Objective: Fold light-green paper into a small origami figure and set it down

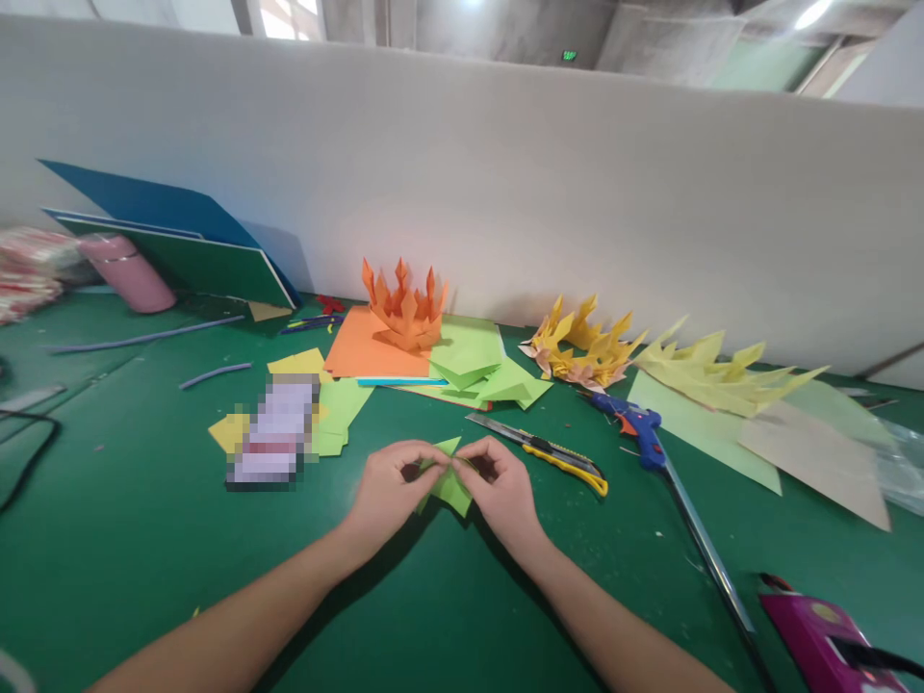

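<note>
A small piece of folded green paper (453, 493) is held over the table between both of my hands. My left hand (394, 486) pinches its left side with thumb and fingers. On the other side, my right hand (501, 486) pinches it too, the two thumb tips almost meeting at the middle. Parts of the paper are hidden behind the fingers. Just beyond my right hand lies a yellow utility knife (552, 452) with its blade out. A phone (274, 431), blurred out, lies to the left of my left hand on yellow and green paper.
An orange paper crown (410, 322) stands on stacked orange and green sheets (368, 348). To the right are a yellow paper crown (581, 346), a pale yellow paper strip (729, 375) and a blue glue gun (635, 423). A pink bottle (128, 274) leans at the left; a magenta device (823, 630) sits front right.
</note>
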Demonstrator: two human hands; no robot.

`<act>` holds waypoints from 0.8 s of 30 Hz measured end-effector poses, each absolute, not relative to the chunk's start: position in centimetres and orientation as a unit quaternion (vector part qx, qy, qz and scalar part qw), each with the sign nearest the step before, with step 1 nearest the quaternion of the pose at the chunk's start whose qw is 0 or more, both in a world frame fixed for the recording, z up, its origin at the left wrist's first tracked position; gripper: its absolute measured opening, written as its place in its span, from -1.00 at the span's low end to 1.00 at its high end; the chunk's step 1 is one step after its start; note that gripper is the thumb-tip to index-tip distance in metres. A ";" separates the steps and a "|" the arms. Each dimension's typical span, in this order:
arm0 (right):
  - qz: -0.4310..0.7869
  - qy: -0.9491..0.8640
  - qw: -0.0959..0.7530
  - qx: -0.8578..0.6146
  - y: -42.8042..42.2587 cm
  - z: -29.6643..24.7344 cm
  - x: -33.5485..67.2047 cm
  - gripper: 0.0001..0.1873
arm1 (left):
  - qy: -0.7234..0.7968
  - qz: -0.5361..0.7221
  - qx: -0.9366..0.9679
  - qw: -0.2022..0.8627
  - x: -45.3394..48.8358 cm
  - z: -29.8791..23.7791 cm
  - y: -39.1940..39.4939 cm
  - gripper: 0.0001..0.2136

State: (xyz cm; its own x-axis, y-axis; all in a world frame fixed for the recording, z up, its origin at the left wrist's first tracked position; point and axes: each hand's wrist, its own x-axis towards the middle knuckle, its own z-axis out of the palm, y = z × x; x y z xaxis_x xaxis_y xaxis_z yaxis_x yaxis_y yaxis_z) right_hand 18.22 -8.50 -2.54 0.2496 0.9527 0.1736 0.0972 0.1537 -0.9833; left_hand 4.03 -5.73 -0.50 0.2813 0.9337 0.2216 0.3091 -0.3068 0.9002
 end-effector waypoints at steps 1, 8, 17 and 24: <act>0.365 -0.492 0.580 -0.537 -8.5 -2.6 18.2 -0.86 | 0.446 0.399 0.702 0.385 4.1 -0.5 -5.7 -0.91; 0.360 -0.513 0.570 -0.532 -8.6 -2.4 17.8 -0.89 | 0.459 0.393 0.682 0.413 4.2 -0.7 -5.8 -0.87; 0.358 -0.546 0.560 -0.510 -8.6 -2.8 17.5 -0.83 | 0.471 0.396 0.623 0.482 4.2 -1.0 -5.7 -0.74; 0.363 -0.527 0.563 -0.523 -8.6 -2.8 17.7 -0.81 | 0.457 0.398 0.607 0.515 4.3 -1.1 -5.6 -0.70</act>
